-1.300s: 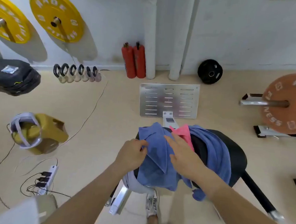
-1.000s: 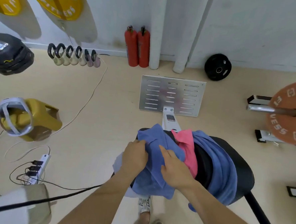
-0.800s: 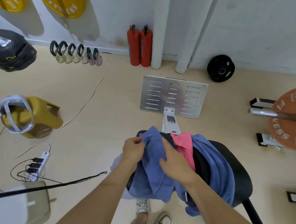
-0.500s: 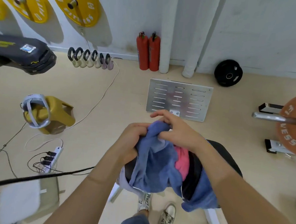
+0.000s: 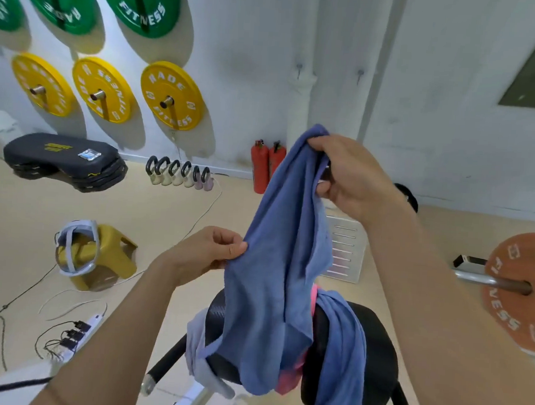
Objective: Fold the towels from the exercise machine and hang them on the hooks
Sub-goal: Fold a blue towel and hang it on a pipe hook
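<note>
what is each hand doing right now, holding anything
Left hand: pinches the side edge of the blue towel.
Right hand: grips the top end of the same towel, held up above the seat.

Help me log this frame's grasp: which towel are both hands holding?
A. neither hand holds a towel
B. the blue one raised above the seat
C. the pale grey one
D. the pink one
B: the right hand grips the top of the raised blue towel and the left hand pinches its edge lower down; the pink towel and pale grey towel lie unheld on the black seat.
</note>
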`<state>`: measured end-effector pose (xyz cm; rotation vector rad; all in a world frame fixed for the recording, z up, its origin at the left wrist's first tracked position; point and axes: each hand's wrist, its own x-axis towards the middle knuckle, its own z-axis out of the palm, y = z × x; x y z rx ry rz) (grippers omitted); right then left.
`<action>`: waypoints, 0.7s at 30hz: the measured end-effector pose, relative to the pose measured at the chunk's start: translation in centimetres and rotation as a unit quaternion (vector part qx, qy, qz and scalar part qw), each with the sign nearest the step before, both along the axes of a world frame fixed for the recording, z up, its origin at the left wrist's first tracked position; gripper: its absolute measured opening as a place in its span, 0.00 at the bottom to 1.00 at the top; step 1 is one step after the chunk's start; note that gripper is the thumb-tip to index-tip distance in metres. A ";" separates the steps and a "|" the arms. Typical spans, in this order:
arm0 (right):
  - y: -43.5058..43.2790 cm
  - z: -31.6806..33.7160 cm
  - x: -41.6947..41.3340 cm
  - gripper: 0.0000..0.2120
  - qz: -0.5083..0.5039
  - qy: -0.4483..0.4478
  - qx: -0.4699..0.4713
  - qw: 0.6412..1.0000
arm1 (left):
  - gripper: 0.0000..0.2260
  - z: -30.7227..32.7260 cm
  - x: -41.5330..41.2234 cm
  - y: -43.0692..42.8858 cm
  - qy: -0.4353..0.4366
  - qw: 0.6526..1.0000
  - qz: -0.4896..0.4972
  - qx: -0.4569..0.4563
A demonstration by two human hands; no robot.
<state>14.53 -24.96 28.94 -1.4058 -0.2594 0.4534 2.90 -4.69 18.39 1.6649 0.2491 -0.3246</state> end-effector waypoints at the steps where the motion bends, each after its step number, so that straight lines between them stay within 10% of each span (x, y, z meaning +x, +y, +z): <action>1: -0.3 0.5 0.1 0.09 -0.001 -0.001 0.013 1.000 | 0.09 -0.3 -0.3 -0.3 0.006 1.000 0.008 -0.010; 7: -0.6 0.2 0.4 0.09 -0.129 0.055 0.110 0.984 | 0.19 -0.2 -1.1 -2.6 0.018 0.972 0.149 -0.179; 15: -2.5 -2.8 2.3 0.16 -0.329 -0.075 -0.010 0.941 | 0.11 4.2 -4.0 2.9 0.014 0.977 -0.203 0.062; 21: -2.0 -5.1 1.3 0.11 -0.264 0.012 -0.076 0.961 | 0.15 2.0 -5.3 6.3 -0.036 0.977 0.134 -0.160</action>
